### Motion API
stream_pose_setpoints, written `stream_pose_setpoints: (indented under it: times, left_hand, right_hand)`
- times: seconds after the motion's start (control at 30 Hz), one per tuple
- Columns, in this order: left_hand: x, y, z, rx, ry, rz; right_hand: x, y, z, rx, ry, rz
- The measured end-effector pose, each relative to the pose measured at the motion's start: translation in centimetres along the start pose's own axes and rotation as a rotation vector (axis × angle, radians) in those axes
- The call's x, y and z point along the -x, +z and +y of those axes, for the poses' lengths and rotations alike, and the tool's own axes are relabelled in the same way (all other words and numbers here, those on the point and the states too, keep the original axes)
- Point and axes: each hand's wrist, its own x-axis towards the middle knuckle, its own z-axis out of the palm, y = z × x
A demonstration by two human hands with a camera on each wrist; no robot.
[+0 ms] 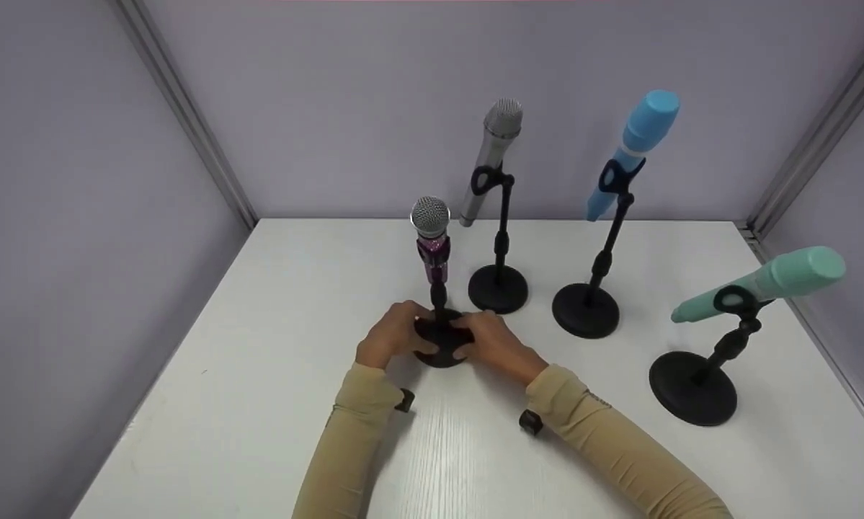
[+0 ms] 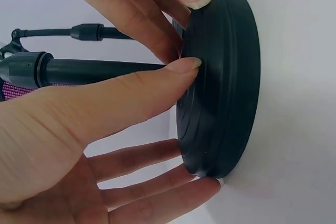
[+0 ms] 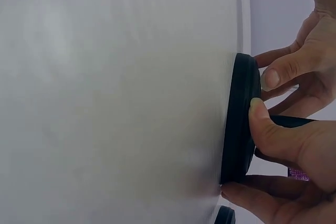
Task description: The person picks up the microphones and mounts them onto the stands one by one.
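A short black microphone stand [image 1: 439,295] carries a microphone with a silver mesh head and a glittery purple body [image 1: 432,218]. Both hands grip its round base from opposite sides: my left hand [image 1: 395,335] on the left rim, my right hand [image 1: 499,344] on the right. In the left wrist view the left thumb [image 2: 173,74] presses the top of the base [image 2: 231,82], with fingers at its edge. The right wrist view has the right thumb [image 3: 261,121] on the base's top and fingers at its lower rim. Whether the base touches the table all round cannot be told.
Behind stands a silver microphone [image 1: 500,137] on a black stand. Further right are a blue microphone [image 1: 644,130] and a mint green one [image 1: 770,277], each on a round-based stand. The white table [image 1: 280,339] meets grey-lilac walls [image 1: 345,108] at the back and sides.
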Motion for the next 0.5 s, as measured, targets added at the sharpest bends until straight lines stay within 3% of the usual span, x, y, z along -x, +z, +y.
stream_pose_setpoints:
  times: [0.5]
  left_hand:
    - [-0.1, -0.6, -1.2, -0.001, -0.008, 0.051]
  right_hand:
    - [-2.2, 0.2, -0.3, -0.005, 0.074, -0.07]
